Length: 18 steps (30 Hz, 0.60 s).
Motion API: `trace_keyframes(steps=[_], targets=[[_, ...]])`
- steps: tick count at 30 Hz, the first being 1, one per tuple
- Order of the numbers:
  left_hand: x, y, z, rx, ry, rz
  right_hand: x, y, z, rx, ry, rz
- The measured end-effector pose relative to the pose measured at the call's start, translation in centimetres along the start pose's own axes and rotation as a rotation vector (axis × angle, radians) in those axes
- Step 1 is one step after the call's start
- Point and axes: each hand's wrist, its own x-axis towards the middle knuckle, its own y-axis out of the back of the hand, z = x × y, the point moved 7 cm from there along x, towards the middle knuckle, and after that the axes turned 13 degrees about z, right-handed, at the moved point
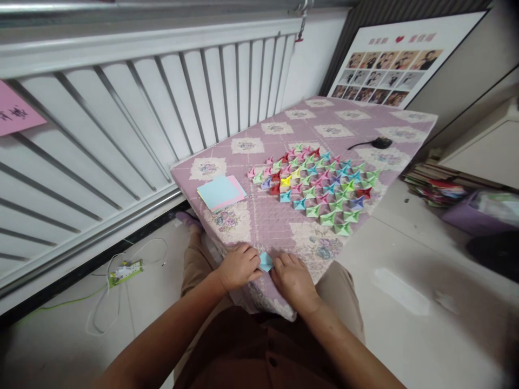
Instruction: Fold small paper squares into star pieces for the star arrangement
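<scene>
A small piece of folded light-blue paper (265, 262) sits between my two hands at the near corner of the table. My left hand (240, 266) closes on its left edge, fingers bent. From the other side, my right hand (294, 278) grips the right edge. Fingers cover parts of the paper, so its full shape is hidden. Farther up the table stand several folded paper pieces (311, 192) in rows, in green, pink, blue, red, yellow and purple. To the left lies a stack of square paper sheets (214, 190), light blue on top with pink underneath.
A flowered purple cloth covers the table (279, 219). A black object with a cable (381, 142) lies at its far right. Beyond the left edge runs a white radiator (170, 97). A power strip (126, 272) with cords is on the floor, and a photo board (377, 75) leans behind.
</scene>
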Motion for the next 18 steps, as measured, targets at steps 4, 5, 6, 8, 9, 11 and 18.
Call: trace_keyframes(steps=[4, 5, 6, 8, 9, 11, 18], targets=[[0.1, -0.2, 0.0, 0.02, 0.057, 0.018, 0.1, -0.1, 0.2, 0.002, 0.001, -0.018], [0.1, -0.2, 0.1, 0.029, 0.064, 0.023, 0.1, -0.1, 0.2, 0.005, 0.0, -0.022], [0.1, -0.3, 0.1, 0.037, 0.069, 0.027, 0.1, -0.1, 0.2, 0.009, 0.0, -0.023], [0.1, -0.4, 0.1, 0.05, 0.079, 0.032, 0.3, -0.1, 0.3, 0.017, 0.001, -0.02], [0.2, -0.3, 0.1, 0.049, 0.083, 0.032, 0.4, -0.1, 0.3, 0.022, 0.004, -0.016], [0.3, 0.0, 0.0, 0.029, 0.105, 0.036, 0.6, 0.0, 0.4, 0.05, 0.008, -0.01], [1.5, 2.9, -1.5, -0.384, 0.459, 0.038, 1.9, 1.1, 2.6, 0.583, -0.167, -0.099]])
